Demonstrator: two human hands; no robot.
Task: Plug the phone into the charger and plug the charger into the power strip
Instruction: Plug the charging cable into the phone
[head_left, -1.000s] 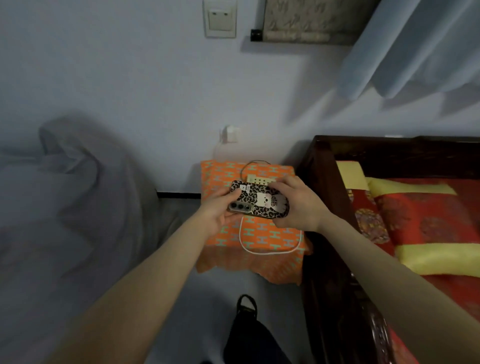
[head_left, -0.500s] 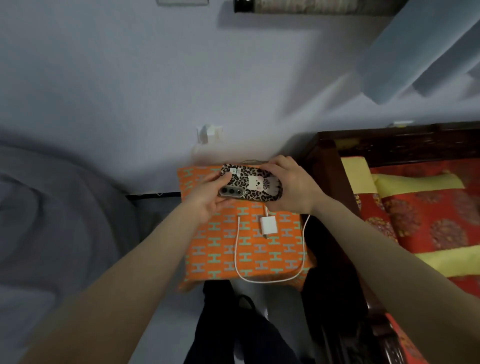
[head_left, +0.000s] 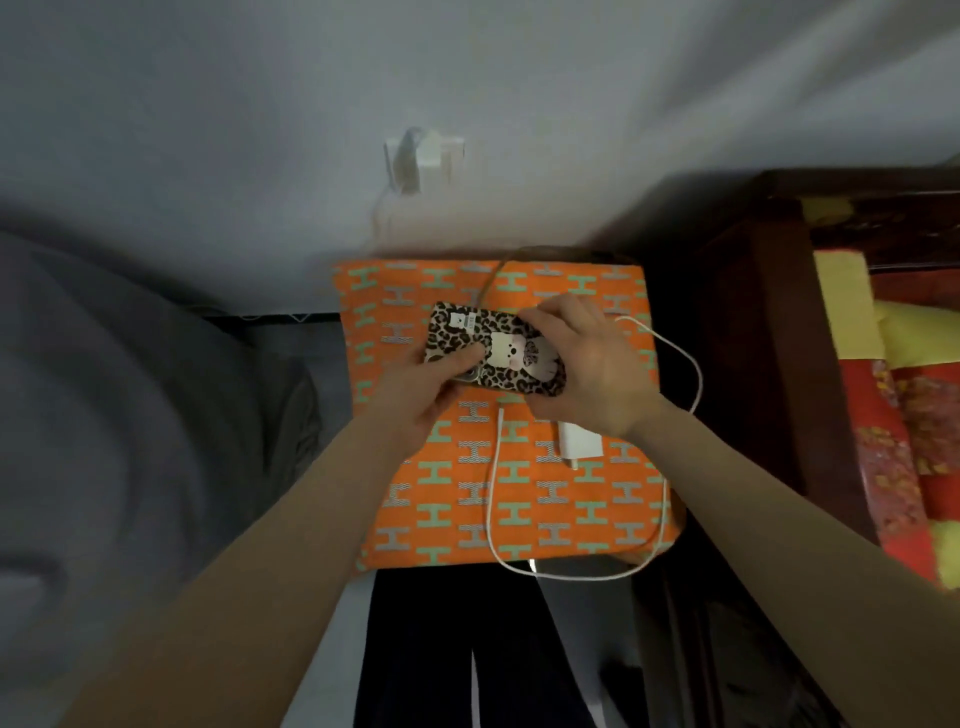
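A phone (head_left: 483, 343) in a leopard-print case with a cartoon sticker is held face down over an orange patterned cloth (head_left: 457, 499). My left hand (head_left: 415, 400) grips its near-left corner by the camera. My right hand (head_left: 587, 369) holds its right end, fingers curled over the top edge. The white charger block (head_left: 579, 441) lies on the cloth just below my right wrist. Its white cable (head_left: 493, 499) loops down past the cloth's front edge and back up the right side toward my right hand. The power strip is hidden behind the phone and hands.
A dark cord (head_left: 488, 280) runs from the phone area to the back of the cloth. A white wall fitting (head_left: 423, 156) sits above. A dark wooden bed frame (head_left: 779, 332) with red and yellow bedding (head_left: 893, 447) stands right. Grey fabric (head_left: 130, 395) lies left, dark trousers (head_left: 457, 649) below.
The camera has tilted down, so the cloth now fills the middle. Both hands keep hold of the phone, which has dropped lower over the cloth. The charger block came into view.
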